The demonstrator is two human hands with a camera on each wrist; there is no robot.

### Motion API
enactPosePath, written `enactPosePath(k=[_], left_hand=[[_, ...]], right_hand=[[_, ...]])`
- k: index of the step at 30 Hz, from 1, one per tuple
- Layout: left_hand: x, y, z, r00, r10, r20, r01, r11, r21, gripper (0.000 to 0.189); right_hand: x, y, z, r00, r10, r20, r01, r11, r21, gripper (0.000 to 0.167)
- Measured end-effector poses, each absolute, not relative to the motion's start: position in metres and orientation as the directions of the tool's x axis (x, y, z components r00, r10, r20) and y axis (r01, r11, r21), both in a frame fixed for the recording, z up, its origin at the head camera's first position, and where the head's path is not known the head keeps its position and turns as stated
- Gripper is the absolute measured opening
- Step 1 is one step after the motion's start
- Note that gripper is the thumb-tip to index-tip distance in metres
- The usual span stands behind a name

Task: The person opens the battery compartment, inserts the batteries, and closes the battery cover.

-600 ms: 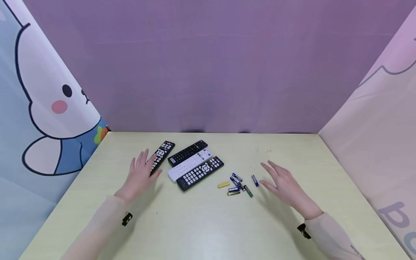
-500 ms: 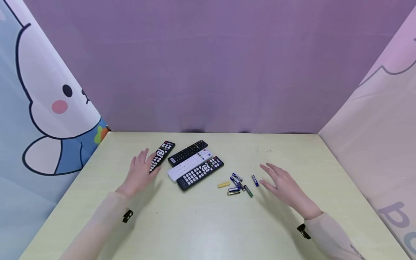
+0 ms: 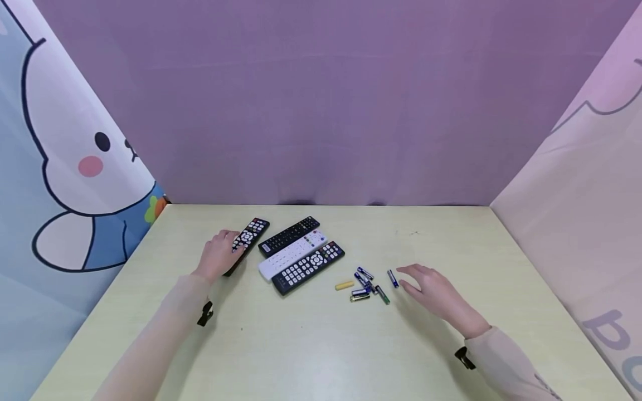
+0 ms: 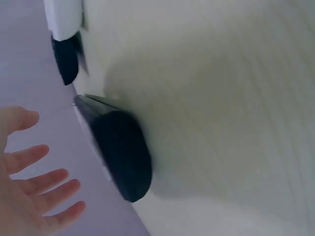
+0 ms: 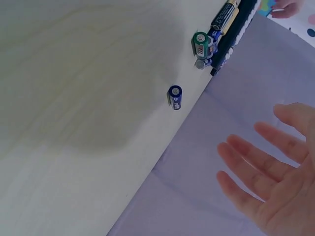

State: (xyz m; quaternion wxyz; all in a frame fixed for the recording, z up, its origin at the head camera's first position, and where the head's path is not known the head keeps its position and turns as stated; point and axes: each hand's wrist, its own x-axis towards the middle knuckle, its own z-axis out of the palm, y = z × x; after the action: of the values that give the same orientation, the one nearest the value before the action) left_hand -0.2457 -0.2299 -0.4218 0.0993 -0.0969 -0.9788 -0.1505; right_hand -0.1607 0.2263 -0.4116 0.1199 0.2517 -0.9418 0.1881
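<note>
My left hand (image 3: 218, 256) hovers over the lower half of the leftmost black remote control (image 3: 254, 229), covering part of its buttons in the head view. In the left wrist view its fingers (image 4: 44, 183) are loosely bent and spread, apart from the black end of that remote (image 4: 125, 155). Over the right side of the table my right hand (image 3: 435, 293) hangs with relaxed fingers and holds nothing. Closest to it lies a single blue battery (image 3: 393, 278). The right wrist view shows this battery (image 5: 175, 97) on the tabletop, away from the fingertips.
Between the hands lie a black remote (image 3: 290, 236), a white remote (image 3: 293, 255) and another black remote (image 3: 309, 268), side by side. Right of them is a loose cluster of several batteries, including a yellow one (image 3: 344, 285) and a green one (image 3: 383, 295). A purple curtain (image 3: 321, 111) borders the table's back.
My left hand has lowered toward the leftmost remote, its fingers now more bent. The right hand has come slightly down and left, nearer the single blue battery. Remotes and batteries stay put.
</note>
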Motion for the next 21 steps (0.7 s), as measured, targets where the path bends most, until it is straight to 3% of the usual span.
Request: enactPosePath(k=[7, 21], left_hand=[[-0.255, -0.230, -0.431, -0.984, 0.105, 0.144, 0.141, 0.952, 0.270, 0.046], [-0.267, -0.225, -0.446, -0.991, 0.083, 0.106, 0.102, 0.977, 0.187, 0.054]], right_hand=[[-0.159, 0.226, -0.412, -0.865, -0.427, 0.263, -0.495, 0.813, -0.307, 0.026], [-0.158, 0.224, -0.410, -0.884, -0.423, 0.200, -0.467, 0.824, -0.321, 0.026]])
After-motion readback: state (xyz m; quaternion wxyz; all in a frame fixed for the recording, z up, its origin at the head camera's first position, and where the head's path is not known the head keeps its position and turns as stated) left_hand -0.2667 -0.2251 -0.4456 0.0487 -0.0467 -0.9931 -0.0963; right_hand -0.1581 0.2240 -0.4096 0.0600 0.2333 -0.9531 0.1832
